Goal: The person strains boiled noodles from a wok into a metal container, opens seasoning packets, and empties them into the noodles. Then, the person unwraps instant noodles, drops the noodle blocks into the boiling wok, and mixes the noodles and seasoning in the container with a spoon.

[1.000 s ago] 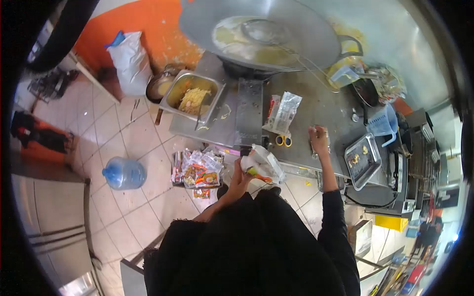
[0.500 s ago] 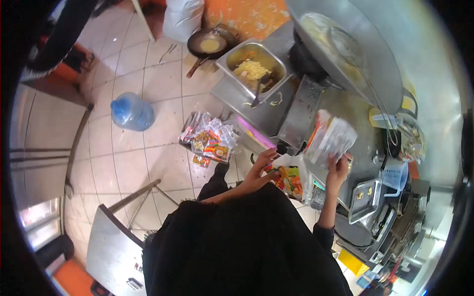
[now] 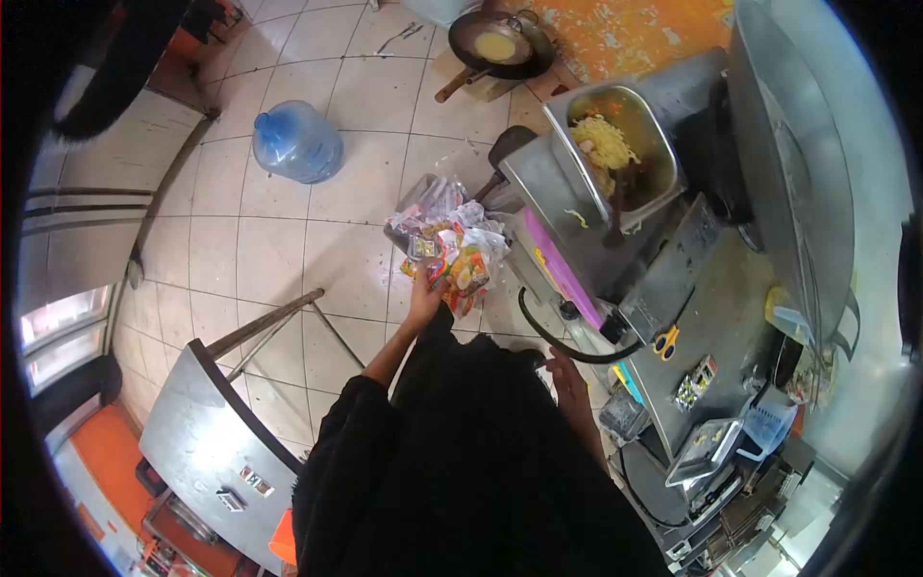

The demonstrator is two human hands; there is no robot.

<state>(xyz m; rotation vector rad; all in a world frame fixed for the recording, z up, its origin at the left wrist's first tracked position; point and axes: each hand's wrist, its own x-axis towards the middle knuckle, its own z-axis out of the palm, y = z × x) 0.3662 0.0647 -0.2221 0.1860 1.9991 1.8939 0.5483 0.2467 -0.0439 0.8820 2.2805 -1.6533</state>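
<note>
My left hand (image 3: 424, 298) reaches down to a heap of crumpled plastic wrappers (image 3: 447, 207) in a bin on the floor. Its fingers close on the edge of a red and yellow noodle wrapper (image 3: 468, 270); part of the grip is hidden. My right hand (image 3: 570, 385) hangs beside my body near the counter edge, just below a black hose (image 3: 562, 348). Its fingers are loosely stretched, and I see nothing in them. On the counter lie yellow-handled scissors (image 3: 665, 343) and small sachets (image 3: 694, 383).
A steel pan (image 3: 663, 144) of noodles stands on the counter beside a big wok (image 3: 803, 192). A blue water jug (image 3: 298, 142) and a frying pan (image 3: 500, 46) are on the floor. To the left is a metal table (image 3: 216, 452); a small tray (image 3: 707, 450) lies right.
My left hand has moved down to the wrapper heap with the colourful wrapper. My right hand has dropped from above the counter and no longer holds the clear-and-red packet. The view has shifted.
</note>
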